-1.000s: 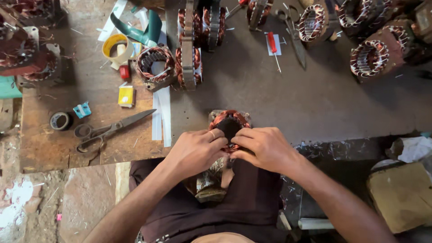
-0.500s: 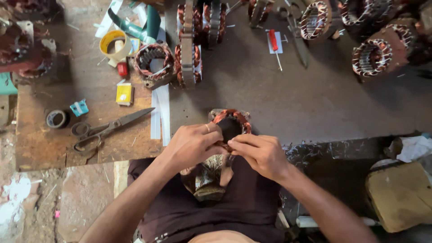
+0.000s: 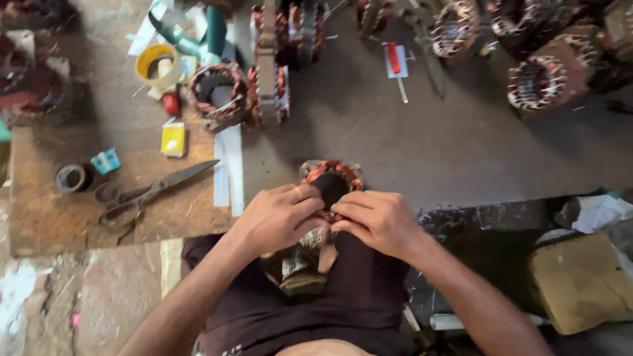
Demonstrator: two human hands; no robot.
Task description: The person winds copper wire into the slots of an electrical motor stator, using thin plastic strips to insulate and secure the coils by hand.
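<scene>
A motor stator (image 3: 331, 179) with reddish copper windings stands on end between my knees at the near edge of the grey work surface (image 3: 409, 138). My left hand (image 3: 277, 217) grips its left side, fingers curled over the top rim. From the right, my right hand (image 3: 377, 221) presses fingertips into the dark bore at the top. Both hands touch each other over the windings. The stator's lower body (image 3: 300, 270) shows below my hands, against my dark shorts.
Large scissors (image 3: 142, 194) lie on the wooden board at left, with white paper strips (image 3: 229, 171), a yellow box (image 3: 174, 140), tape rolls (image 3: 71, 177) and a yellow tape ring (image 3: 158, 64). Several wound stators (image 3: 547, 82) line the far edge. A red-handled tool (image 3: 394, 59) lies at centre back.
My hands have shifted slightly on the stator top, fingers working closer together at the bore. The stator stays in place.
</scene>
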